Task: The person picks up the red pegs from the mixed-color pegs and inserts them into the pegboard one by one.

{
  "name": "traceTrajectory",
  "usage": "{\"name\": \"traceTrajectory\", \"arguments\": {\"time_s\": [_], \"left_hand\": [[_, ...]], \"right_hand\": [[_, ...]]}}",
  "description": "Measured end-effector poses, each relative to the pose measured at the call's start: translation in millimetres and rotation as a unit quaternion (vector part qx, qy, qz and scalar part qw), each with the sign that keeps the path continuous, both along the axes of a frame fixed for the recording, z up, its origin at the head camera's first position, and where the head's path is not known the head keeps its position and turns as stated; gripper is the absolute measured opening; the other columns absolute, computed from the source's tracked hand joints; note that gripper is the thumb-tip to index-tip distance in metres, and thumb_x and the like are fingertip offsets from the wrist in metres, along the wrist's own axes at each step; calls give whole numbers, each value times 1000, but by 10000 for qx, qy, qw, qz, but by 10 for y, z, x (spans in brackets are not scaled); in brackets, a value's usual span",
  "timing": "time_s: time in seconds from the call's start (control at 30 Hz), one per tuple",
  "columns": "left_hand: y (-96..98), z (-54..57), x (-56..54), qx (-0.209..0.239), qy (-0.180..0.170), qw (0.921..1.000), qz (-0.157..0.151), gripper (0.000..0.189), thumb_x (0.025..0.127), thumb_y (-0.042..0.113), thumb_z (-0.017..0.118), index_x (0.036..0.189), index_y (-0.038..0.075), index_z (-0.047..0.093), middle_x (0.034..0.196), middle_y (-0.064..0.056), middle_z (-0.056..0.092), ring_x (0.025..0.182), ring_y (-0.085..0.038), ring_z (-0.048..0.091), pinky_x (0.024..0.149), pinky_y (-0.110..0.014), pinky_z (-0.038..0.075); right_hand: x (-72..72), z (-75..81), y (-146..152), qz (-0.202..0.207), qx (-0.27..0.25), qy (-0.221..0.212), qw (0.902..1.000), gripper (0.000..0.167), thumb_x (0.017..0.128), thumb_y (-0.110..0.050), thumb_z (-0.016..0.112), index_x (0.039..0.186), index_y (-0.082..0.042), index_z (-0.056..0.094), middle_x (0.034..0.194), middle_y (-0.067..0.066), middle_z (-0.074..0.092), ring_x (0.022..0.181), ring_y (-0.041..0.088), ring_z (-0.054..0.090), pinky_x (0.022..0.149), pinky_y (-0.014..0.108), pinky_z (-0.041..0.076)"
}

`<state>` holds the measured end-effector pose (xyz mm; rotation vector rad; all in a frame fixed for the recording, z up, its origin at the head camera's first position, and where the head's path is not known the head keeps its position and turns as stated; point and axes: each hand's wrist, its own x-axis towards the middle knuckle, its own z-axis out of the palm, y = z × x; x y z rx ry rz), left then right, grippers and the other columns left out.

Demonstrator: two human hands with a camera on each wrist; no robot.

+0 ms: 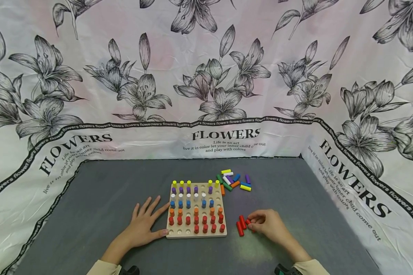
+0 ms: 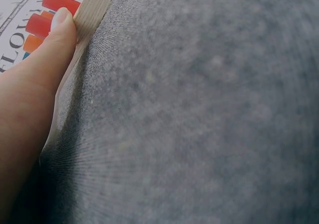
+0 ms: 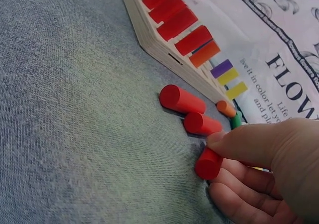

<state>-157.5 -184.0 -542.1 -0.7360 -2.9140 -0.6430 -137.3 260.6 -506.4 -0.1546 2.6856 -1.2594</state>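
A wooden pegboard (image 1: 196,235) stands on the grey table with rows of coloured pegs upright in its holes. Its front rows hold red pegs (image 1: 196,228), and a few front-left holes are bare. My left hand (image 1: 142,225) lies with fingers spread at the board's left side, its thumb touching the front-left corner. In the left wrist view that thumb (image 2: 62,32) rests against the board's edge. My right hand (image 1: 268,226) pinches a red peg (image 3: 208,164) between thumb and fingers, low over the table. Two loose red pegs (image 3: 182,99) lie beside it, right of the board.
Behind the board's right corner lies a loose heap of green, white, purple, blue, orange and yellow pegs (image 1: 235,184). A floral cloth (image 1: 223,137) hangs round the back and sides of the grey table (image 1: 124,179).
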Motion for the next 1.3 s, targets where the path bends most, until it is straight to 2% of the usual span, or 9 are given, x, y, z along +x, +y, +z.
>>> {"name": "traceTrajectory", "arguments": {"time_s": [0.23, 0.63, 0.9, 1.1, 1.3], "left_hand": [[-2, -23, -7, 86, 61, 9999, -42, 83, 82, 64, 67, 154, 36, 36, 160, -20, 31, 145, -54, 25, 106, -79, 12], [23, 51, 3, -211, -148, 9996, 67, 82, 84, 65, 64, 154, 34, 35, 163, -16, 28, 148, -50, 23, 109, -78, 14], [-20, -69, -36, -98, -217, 9997, 49, 84, 83, 70, 62, 155, 42, 28, 165, -12, 23, 151, -47, 17, 111, -76, 7], [6, -12, -15, -8, -46, 10000, 8, 84, 82, 67, 65, 154, 36, 36, 161, -19, 30, 146, -53, 23, 107, -79, 11], [23, 50, 7, -170, -159, 9997, 71, 83, 84, 68, 63, 154, 32, 37, 162, -18, 28, 148, -52, 22, 108, -79, 12]], "right_hand": [[-3, 8, 10, 107, -101, 12, 9999, 19, 83, -13, 79, 100, -6, 76, 84, 4, 74, 66, 8, 65, 56, 24, 52], [-32, 107, -132, 222, -32, 261, 9994, 16, 84, -14, 78, 100, -11, 76, 87, 2, 73, 69, 5, 65, 58, 22, 53], [-44, 146, -292, 298, -124, 568, 9979, 14, 83, -11, 78, 97, -13, 75, 87, 1, 73, 71, 2, 63, 61, 21, 54], [-47, 162, -433, 421, -349, 602, 9967, 14, 84, -12, 78, 97, -13, 74, 88, 2, 73, 71, 2, 64, 63, 21, 55], [-38, 198, -561, 594, -561, 693, 9942, 15, 84, -12, 77, 99, -13, 74, 90, 4, 74, 73, 2, 66, 65, 22, 56]]}}
